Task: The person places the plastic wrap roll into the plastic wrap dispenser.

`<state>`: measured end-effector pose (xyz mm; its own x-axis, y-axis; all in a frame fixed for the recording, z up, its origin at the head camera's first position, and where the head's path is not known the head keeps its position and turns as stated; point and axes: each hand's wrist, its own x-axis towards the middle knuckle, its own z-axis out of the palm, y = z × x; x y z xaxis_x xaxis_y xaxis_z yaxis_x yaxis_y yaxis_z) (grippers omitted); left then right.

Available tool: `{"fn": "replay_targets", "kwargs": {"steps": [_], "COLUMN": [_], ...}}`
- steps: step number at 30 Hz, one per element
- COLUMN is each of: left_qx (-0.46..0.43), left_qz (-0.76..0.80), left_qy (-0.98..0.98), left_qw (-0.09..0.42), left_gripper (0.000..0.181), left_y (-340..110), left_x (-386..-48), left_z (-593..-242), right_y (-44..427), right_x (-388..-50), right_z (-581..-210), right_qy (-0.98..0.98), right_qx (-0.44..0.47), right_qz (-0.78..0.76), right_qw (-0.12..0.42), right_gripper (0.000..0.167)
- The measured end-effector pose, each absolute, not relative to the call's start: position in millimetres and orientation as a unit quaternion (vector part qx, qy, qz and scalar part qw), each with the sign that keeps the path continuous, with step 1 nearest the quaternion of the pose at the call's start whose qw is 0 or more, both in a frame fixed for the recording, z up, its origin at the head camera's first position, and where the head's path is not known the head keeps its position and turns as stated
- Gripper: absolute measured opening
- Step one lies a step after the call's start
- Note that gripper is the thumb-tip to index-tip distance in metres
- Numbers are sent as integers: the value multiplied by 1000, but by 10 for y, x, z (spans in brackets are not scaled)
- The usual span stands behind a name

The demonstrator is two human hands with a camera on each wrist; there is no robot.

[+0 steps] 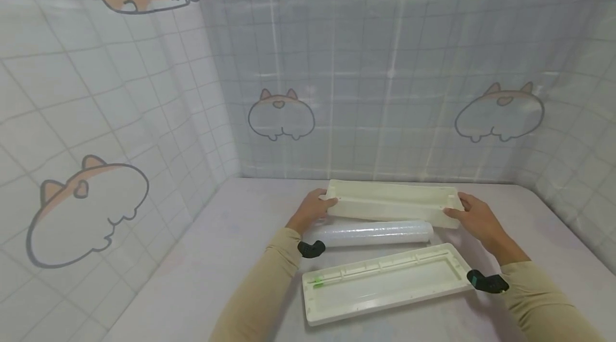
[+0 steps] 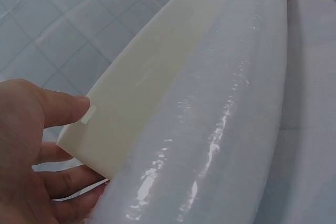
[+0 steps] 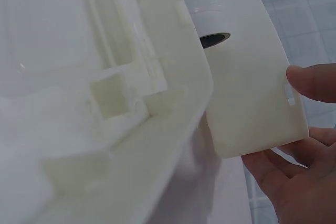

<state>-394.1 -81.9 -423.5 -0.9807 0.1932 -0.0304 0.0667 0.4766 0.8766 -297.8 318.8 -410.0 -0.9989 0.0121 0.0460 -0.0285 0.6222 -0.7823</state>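
A long cream plastic box (image 1: pixel 385 207) is held between both hands at the back of the table, its open side showing. At its left end, my left hand (image 1: pixel 315 209) pinches the wall, the thumb on the front face and the fingers around the end. My right hand (image 1: pixel 478 219) grips the other end in the same way. Just in front lies a roll of cling film (image 1: pixel 375 233), whose dark hollow core shows in the right wrist view. Closest to me is a matching cream lid (image 1: pixel 385 288), inner side up, with a green slider (image 1: pixel 317 281) on its rail.
The white table (image 1: pixel 202 283) runs back to a hanging sheet (image 1: pixel 380 75) printed with a grid and cartoon dogs. More of this sheet encloses the left and right sides. Dark bands (image 1: pixel 312 249) sit on both wrists; the right one is close to the lid's right end.
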Motion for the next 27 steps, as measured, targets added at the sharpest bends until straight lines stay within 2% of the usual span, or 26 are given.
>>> {"fn": "replay_targets", "kwargs": {"steps": [27], "left_qx": [39], "left_qz": [492], "left_qy": [867], "left_qw": [70], "left_gripper": [57], "left_y": [-909], "left_x": [-3843], "left_z": [-4223], "right_y": [3149], "right_x": [-3012], "right_z": [-4116], "right_qy": [-905], "right_qx": [15], "right_qz": [424], "right_qw": [6], "right_gripper": [83]}}
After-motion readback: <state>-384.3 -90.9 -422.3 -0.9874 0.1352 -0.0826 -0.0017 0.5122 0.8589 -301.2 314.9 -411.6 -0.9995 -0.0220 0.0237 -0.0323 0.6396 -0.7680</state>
